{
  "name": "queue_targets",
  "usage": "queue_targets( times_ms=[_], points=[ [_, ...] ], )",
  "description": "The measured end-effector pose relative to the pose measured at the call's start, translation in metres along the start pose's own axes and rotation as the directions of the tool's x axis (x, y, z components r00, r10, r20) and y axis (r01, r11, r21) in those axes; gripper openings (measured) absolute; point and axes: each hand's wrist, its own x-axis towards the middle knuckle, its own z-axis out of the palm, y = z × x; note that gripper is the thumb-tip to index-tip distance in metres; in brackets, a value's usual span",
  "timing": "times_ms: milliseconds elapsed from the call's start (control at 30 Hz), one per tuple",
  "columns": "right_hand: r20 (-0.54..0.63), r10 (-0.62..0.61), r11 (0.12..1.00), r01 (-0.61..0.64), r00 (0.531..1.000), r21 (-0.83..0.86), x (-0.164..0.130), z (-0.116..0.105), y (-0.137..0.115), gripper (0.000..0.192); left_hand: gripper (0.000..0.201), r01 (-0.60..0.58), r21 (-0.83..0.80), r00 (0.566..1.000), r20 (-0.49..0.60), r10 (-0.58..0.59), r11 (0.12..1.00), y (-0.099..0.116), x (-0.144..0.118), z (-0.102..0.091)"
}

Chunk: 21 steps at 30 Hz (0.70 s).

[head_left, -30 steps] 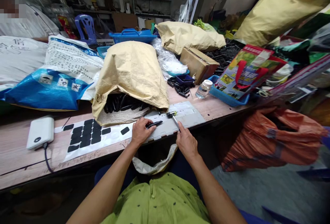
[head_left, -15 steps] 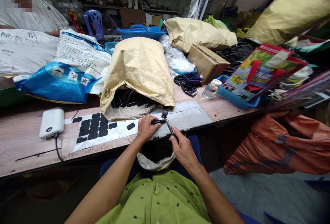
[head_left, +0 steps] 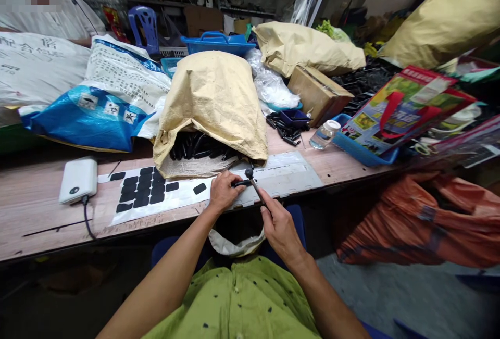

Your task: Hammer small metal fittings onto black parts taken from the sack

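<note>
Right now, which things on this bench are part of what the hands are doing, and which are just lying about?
In use:
left hand holding the black part
right hand holding the small hammer
grey plate under them
open paper sack of black parts

Lying about:
power bank
sheet of black pads
water bottle
cardboard box
blue basket
</note>
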Motion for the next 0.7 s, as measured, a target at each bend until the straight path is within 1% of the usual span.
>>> queue_targets(
  times_ms=[67,200,300,367,400,467,533,567,633,700],
  points=[
    [-0.008,-0.001,1.0,0.001,1.0,0.002,0.0,0.0,0.002,0.052,0.016,0.0,-0.001,1.0,-0.001,0.0,1.0,0.0,0.0,0.0],
    [0.016,0.038,0.999,-0.039,0.999,0.03,-0.002,0.001,0.005,0.051,0.016,0.002,0.024,1.0,-0.008,-0.002,1.0,0.0,-0.001,0.0],
    [-0.048,0.055,0.998,-0.053,0.997,0.035,0.001,-0.004,0.009,0.05,0.017,-0.011,0.038,1.0,-0.019,0.011,0.999,0.001,-0.002,0.0],
    [-0.112,0.075,0.997,-0.077,0.991,-0.012,0.005,-0.01,0.014,0.05,0.018,-0.015,0.042,1.0,-0.022,0.016,0.999,0.001,-0.002,0.0],
    [-0.143,0.101,0.992,-0.11,0.985,-0.058,0.008,-0.014,0.017,0.051,0.019,-0.016,0.044,1.0,-0.02,0.017,0.999,0.001,-0.003,0.0],
    [-0.193,0.195,0.955,-0.231,0.962,-0.186,0.013,-0.02,0.025,0.052,0.022,-0.016,0.051,1.0,-0.014,0.017,0.999,0.001,-0.003,0.0],
    [-0.22,0.311,0.87,-0.37,0.925,-0.325,0.019,-0.025,0.031,0.054,0.024,-0.017,0.059,1.0,-0.01,0.018,0.998,0.001,-0.003,0.0],
    [-0.224,0.355,0.823,-0.417,0.908,-0.386,0.021,-0.026,0.033,0.055,0.025,-0.019,0.061,1.0,-0.007,0.019,0.998,0.001,-0.003,0.0],
    [-0.214,0.396,0.758,-0.45,0.893,-0.472,0.023,-0.026,0.036,0.055,0.025,-0.023,0.061,1.0,0.001,0.023,0.998,0.0,-0.003,0.0],
    [-0.188,0.395,0.742,-0.433,0.899,-0.511,0.024,-0.025,0.036,0.055,0.026,-0.024,0.057,1.0,0.007,0.024,0.998,-0.001,-0.003,0.0]
  ],
)
